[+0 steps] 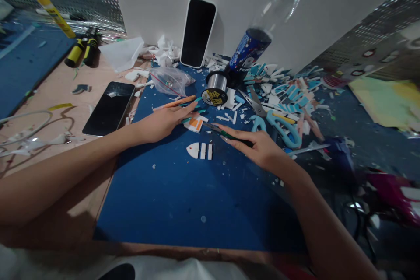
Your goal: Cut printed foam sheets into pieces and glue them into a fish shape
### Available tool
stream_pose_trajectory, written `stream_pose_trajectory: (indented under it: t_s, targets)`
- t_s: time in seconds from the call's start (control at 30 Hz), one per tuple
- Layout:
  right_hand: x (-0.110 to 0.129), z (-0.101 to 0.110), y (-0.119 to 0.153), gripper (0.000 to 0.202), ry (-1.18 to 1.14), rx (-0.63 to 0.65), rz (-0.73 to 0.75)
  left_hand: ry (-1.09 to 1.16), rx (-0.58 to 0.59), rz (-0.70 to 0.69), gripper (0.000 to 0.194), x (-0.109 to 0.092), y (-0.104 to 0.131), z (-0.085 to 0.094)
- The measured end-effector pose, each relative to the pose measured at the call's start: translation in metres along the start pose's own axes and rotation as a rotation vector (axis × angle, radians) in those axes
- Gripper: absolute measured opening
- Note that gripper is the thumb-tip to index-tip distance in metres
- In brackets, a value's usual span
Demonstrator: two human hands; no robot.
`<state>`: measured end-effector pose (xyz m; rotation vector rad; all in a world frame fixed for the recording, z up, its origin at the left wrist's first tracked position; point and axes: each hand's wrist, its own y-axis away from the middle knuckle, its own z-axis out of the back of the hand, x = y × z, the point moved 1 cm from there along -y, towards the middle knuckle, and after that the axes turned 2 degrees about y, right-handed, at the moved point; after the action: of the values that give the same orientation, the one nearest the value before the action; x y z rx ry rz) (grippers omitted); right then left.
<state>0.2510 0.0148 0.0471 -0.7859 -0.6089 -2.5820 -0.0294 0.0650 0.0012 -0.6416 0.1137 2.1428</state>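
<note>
My left hand [164, 120] lies with its fingers stretched out, their tips beside and partly over a small white piece with orange patches [196, 123] on the blue mat [183, 201]. In my right hand [260, 146] is a slim craft knife [226, 133] with a green handle. Its pointed blade reaches left to the edge of the white and orange piece; I cannot tell if it touches. Nearer to me sit a pointed white foam piece [193, 150] and two narrow white strips [203, 151] in a row. Behind my left fingers lies an orange pencil-like stick [177, 102].
A wire spool [215, 88], a bottle [251, 50] and an upright phone [198, 33] stand at the back. Blue-handled scissors [284, 129] lie right among white and blue scraps [288, 94]. Another phone [110, 108] and yellow-black pliers [83, 48] are on the left.
</note>
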Motion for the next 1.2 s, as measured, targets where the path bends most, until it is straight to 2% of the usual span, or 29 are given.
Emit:
stream_pose_trajectory:
  t_s: [0.13,0.3,0.63,0.87,1.2]
  targets:
    - [-0.001,-0.001,0.001,0.045,-0.009,-0.026,0.017,0.0,0.007,0.02,0.061,-0.001,-0.001,0.001]
    - [0.001,-0.002,0.002,0.043,0.006,-0.045,0.042,0.002,-0.035,-0.044,0.059,-0.002,-0.002,0.001]
    - [0.009,-0.009,-0.003,0.04,0.328,-0.129,0.165,-0.024,0.007,-0.029,0.065,-0.002,-0.002,0.0]
    - [0.006,-0.014,-0.001,0.04,0.412,-0.179,0.23,-0.047,0.017,-0.013,0.067,-0.002,-0.002,-0.001]
    - [0.013,-0.015,0.002,0.054,0.589,-0.119,0.192,-0.025,0.019,-0.008,0.068,0.0,-0.002,-0.001]
